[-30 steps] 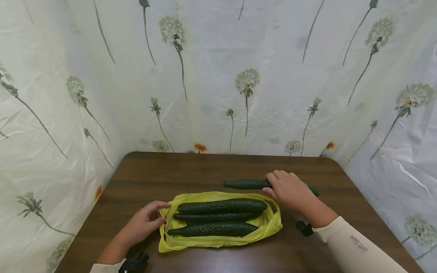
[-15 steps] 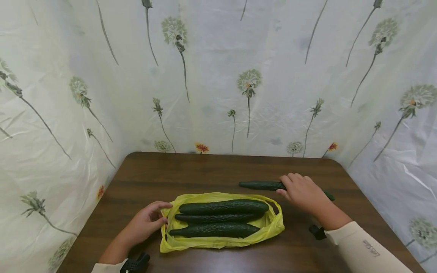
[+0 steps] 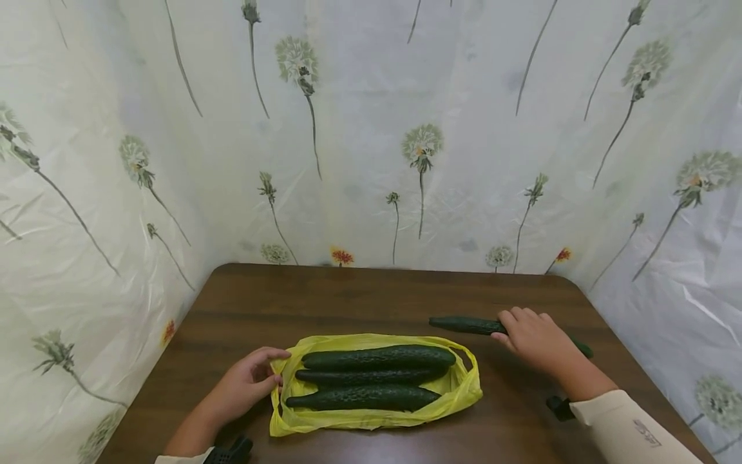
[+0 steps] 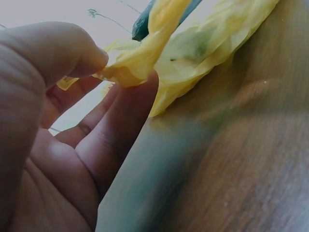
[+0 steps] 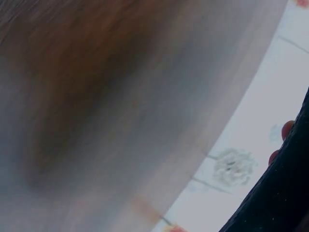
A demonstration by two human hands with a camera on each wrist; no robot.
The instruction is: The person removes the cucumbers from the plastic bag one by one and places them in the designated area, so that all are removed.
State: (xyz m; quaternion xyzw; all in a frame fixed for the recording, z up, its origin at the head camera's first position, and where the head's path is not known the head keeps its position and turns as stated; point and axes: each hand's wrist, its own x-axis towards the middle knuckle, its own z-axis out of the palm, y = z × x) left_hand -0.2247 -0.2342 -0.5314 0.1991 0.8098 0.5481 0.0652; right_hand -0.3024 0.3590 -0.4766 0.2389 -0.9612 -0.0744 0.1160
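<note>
A yellow plastic bag (image 3: 377, 420) lies spread on the table with three dark green cucumbers (image 3: 379, 356) side by side in its opening. My left hand (image 3: 246, 383) pinches the bag's left edge between thumb and fingers; the left wrist view shows the thin yellow plastic (image 4: 130, 70) caught there. My right hand (image 3: 533, 340), right of the bag, grips another cucumber (image 3: 466, 325) around its middle, both ends sticking out. In the right wrist view that cucumber (image 5: 275, 193) appears as a dark shape at the lower right, with two fingertips (image 5: 287, 129) showing past it.
The brown wooden table (image 3: 348, 296) has rounded far corners. A pale curtain (image 3: 359, 129) printed with dandelions hangs behind it and along both sides. Dark straps with small devices (image 3: 230, 450) sit at both wrists.
My right hand has moved to the right and slightly nearer with the cucumber in its grip, away from the bag. The left hand stays at the bag's edge.
</note>
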